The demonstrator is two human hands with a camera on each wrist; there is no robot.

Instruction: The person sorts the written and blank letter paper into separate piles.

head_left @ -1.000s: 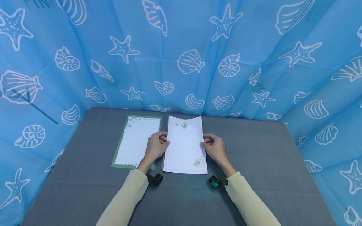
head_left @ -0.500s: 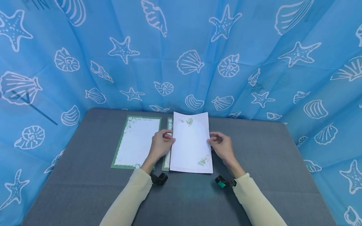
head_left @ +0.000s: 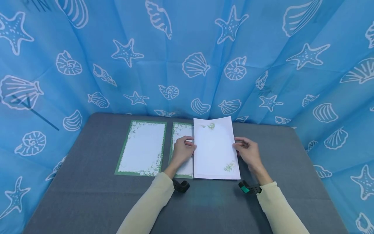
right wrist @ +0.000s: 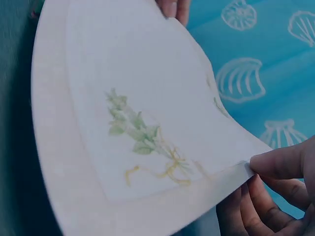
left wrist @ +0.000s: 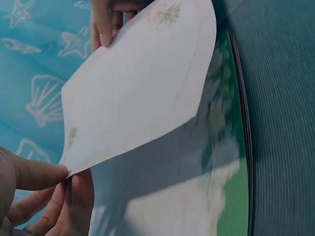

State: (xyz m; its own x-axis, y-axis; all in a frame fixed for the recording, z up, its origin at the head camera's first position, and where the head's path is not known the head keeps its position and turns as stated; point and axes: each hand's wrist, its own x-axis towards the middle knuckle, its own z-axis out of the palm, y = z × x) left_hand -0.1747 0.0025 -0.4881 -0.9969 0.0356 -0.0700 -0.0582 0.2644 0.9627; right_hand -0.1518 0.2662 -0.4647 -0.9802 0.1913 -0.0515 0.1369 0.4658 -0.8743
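A white sheet of paper [head_left: 215, 149] with small green leaf prints is held up between both hands, sagging in the middle. My left hand [head_left: 183, 150] pinches its left edge between thumb and fingers. On the opposite edge my right hand [head_left: 247, 151] pinches it the same way, as the right wrist view shows at the paper's edge [right wrist: 236, 179]. Beneath the sheet lies a stack of green-bordered paper [head_left: 181, 130], its right part hidden; in the left wrist view the stack's edge [left wrist: 241, 98] shows several layers. Left of it, another green-bordered sheet [head_left: 141, 146] lies flat.
The grey cloth-covered table [head_left: 87, 195] carries the papers near its far edge. Behind and on both sides hangs a blue curtain [head_left: 175, 42] with white shell and starfish prints. Black wrist bands [head_left: 181, 186] with cameras sit on both wrists.
Both hands have carried the white sheet to the right, exposing more of the green-bordered paper beneath. The left hand no longer overlaps the flat sheet at the left.
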